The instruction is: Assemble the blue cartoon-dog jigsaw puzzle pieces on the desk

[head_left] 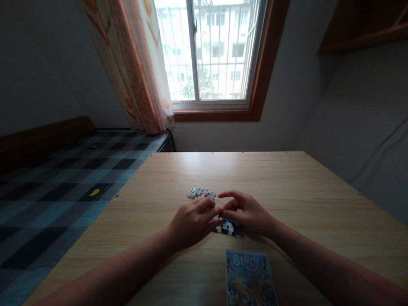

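Both of my hands rest close together on a light wooden table (287, 187). My left hand (191, 221) and my right hand (248, 214) have their fingers curled and pinched over a small joined patch of jigsaw pieces (227, 227), blue with a cartoon figure. Their fingertips meet just above that patch. What each pinch holds is too small to make out. A little heap of loose puzzle pieces (201, 194) lies just beyond my left hand. A colourful picture card (250, 278) with large letters lies flat near the table's front edge.
A bed with a dark checked cover (63, 187) runs along the left of the table. A barred window (216, 51) with an orange patterned curtain (137, 63) faces me. A grey wall (360, 127) closes the right side.
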Available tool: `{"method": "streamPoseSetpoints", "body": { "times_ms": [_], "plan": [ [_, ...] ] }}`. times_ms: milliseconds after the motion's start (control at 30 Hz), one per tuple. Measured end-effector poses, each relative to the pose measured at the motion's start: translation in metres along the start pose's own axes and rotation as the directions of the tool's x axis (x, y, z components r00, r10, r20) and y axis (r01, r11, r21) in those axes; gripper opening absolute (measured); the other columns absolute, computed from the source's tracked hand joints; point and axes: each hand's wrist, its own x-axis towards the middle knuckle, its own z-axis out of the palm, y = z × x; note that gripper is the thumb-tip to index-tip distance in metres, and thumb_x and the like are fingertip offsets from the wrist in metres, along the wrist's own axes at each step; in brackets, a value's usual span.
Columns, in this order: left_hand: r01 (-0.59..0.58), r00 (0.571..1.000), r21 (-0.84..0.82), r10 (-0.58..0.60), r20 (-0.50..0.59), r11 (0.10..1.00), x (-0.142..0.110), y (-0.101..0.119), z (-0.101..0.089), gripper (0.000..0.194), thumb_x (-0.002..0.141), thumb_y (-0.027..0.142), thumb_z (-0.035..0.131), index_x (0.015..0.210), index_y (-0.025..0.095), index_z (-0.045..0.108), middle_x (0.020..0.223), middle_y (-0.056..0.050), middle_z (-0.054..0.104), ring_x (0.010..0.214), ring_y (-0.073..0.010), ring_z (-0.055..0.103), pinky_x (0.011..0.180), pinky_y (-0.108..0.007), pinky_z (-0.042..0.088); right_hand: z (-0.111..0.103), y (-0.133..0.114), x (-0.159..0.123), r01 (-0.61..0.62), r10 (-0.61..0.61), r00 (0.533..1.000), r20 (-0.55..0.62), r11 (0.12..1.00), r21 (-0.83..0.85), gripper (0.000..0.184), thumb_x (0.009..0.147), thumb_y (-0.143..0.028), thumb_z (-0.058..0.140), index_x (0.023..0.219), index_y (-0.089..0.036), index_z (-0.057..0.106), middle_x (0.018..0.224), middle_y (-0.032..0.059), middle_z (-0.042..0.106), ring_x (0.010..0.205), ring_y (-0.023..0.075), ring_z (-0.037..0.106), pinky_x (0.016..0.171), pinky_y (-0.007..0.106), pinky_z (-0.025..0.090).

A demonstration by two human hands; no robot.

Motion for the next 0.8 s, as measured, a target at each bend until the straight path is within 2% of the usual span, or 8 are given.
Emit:
{"method": "streamPoseSetpoints", "body": {
  "times_ms": [133,233,300,367,500,567,667,800],
  "plan": [
    [-0.039,0.999,-0.012,0.039,-0.021,0.999,-0.001,-0.002,0.000,0.022,0.101,0.031,0.047,0.105,0.021,0.067,0.091,-0.004,0.063,0.077,-0.0152,0.060,0.066,-0.029,0.052,-0.003,0.001,0.001,-0.076,0.071,0.995,0.066,0.995,0.064,0.050,0.078,-0.031,0.080,0.123,-0.019,0.061,0.077,0.0013,0.072,0.065,0.0130,0.063,0.058,0.026,0.046],
    [-0.031,0.999,-0.028,0.030,-0.029,0.999,-0.001,-0.003,0.002,0.021,0.101,0.031,0.049,0.102,0.021,0.068,0.091,-0.004,0.064,0.078,-0.0154,0.061,0.067,-0.029,0.052,-0.007,-0.001,0.003,-0.049,0.053,0.996,0.072,0.997,-0.057,0.045,0.080,-0.032,0.077,0.121,-0.020,0.063,0.081,0.0021,0.071,0.064,0.0121,0.059,0.058,0.026,0.045],
    [0.042,0.997,-0.055,-0.046,-0.061,0.998,-0.002,-0.009,0.005,0.018,0.099,0.031,0.053,0.102,0.022,0.068,0.093,-0.003,0.065,0.080,-0.0150,0.062,0.068,-0.028,0.052,-0.013,-0.005,0.006,0.002,0.009,0.999,0.052,0.979,-0.206,0.038,0.083,-0.031,0.073,0.119,-0.021,0.066,0.086,0.0029,0.071,0.065,0.0120,0.056,0.058,0.026,0.044],
    [0.187,0.975,-0.104,-0.197,-0.099,0.977,-0.004,-0.020,0.009,0.014,0.096,0.028,0.058,0.103,0.022,0.069,0.094,-0.003,0.065,0.080,-0.0143,0.063,0.068,-0.027,0.052,-0.023,-0.011,0.009,0.026,-0.019,0.999,0.026,0.939,-0.344,0.033,0.085,-0.030,0.070,0.116,-0.020,0.068,0.089,0.0042,0.071,0.068,0.0132,0.056,0.061,0.028,0.045],
    [0.469,0.868,-0.159,-0.486,-0.102,0.869,-0.009,-0.049,0.017,0.015,0.091,0.025,0.064,0.104,0.022,0.071,0.097,-0.004,0.064,0.084,-0.0167,0.063,0.076,-0.032,0.053,-0.047,-0.021,0.011,-0.060,0.090,0.996,0.027,0.828,-0.557,0.025,0.086,-0.027,0.067,0.109,-0.019,0.073,0.091,0.0064,0.072,0.078,0.0165,0.062,0.069,0.030,0.048],
    [0.519,0.844,-0.117,-0.530,-0.086,0.847,-0.010,-0.059,0.019,0.016,0.089,0.023,0.065,0.103,0.023,0.073,0.098,-0.004,0.065,0.092,-0.0203,0.062,0.085,-0.037,0.052,-0.054,-0.027,0.008,-0.129,0.200,0.979,0.037,0.754,-0.644,0.024,0.085,-0.026,0.067,0.107,-0.019,0.074,0.093,0.0074,0.073,0.081,0.0181,0.064,0.070,0.030,0.048],
    [0.543,0.837,-0.048,-0.545,-0.042,0.838,-0.011,-0.063,0.020,0.017,0.088,0.021,0.065,0.102,0.024,0.074,0.103,-0.006,0.066,0.101,-0.0241,0.058,0.092,-0.043,0.048,-0.056,-0.038,0.002,-0.219,0.358,0.933,0.026,0.626,-0.749,0.026,0.082,-0.027,0.070,0.107,-0.019,0.075,0.094,0.0084,0.075,0.080,0.0199,0.067,0.067,0.030,0.048],
    [0.574,0.819,0.017,-0.574,-0.006,0.819,-0.010,-0.058,0.022,0.023,0.088,0.019,0.062,0.107,0.026,0.073,0.114,-0.006,0.067,0.107,-0.0264,0.056,0.094,-0.046,0.045,-0.046,-0.053,-0.007,-0.182,0.361,0.933,0.006,0.487,-0.854,0.022,0.081,-0.023,0.069,0.100,-0.020,0.078,0.092,0.0080,0.077,0.077,0.0200,0.067,0.064,0.029,0.046]
  ]
}}
